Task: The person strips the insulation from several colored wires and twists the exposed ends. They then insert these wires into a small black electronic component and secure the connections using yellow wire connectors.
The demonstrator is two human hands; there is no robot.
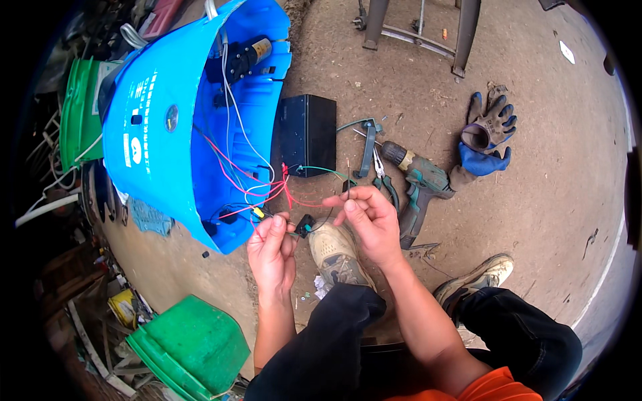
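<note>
Close to the open side of a blue plastic housing, my left hand pinches a thin dark wire beside a yellow connector. In the fingers of my right hand is a black wire, its end pointing up. Between the hands, a small black part with a green bit hangs above my shoe. Red wires run from the housing to a red connector at a black box-shaped battery. From the battery a green wire leads toward my right hand.
Right of the battery lie pliers, a green and black cordless drill and blue-coated work gloves. Metal stand legs rise at the top. A green bin is at lower left. My shoes flank the work.
</note>
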